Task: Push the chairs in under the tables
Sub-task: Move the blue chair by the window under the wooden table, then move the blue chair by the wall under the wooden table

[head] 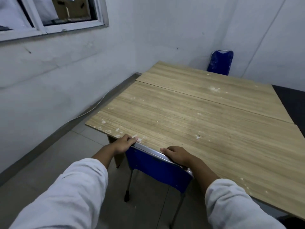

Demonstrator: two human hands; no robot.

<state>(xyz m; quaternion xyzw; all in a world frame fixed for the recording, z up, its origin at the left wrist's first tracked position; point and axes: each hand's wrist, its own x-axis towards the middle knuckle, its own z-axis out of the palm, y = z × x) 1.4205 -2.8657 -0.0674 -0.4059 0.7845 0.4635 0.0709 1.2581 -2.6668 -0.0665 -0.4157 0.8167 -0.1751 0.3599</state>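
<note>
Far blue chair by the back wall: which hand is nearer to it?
Right. The right hand rests on the near blue chair's backrest, on the far blue chair's side; the left hand grips the opposite end.

- Dim, cool, bluish light; the window point(49, 14) gives little brightness.
- Soft shadows under the table point(198, 121).
- Wide-angle bending at the edges; slight overall blur.

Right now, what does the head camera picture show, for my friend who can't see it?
Two hands, left hand and right hand, grip the backrest top of a blue chair at a wooden table. Another blue chair stands at the far side.
</note>
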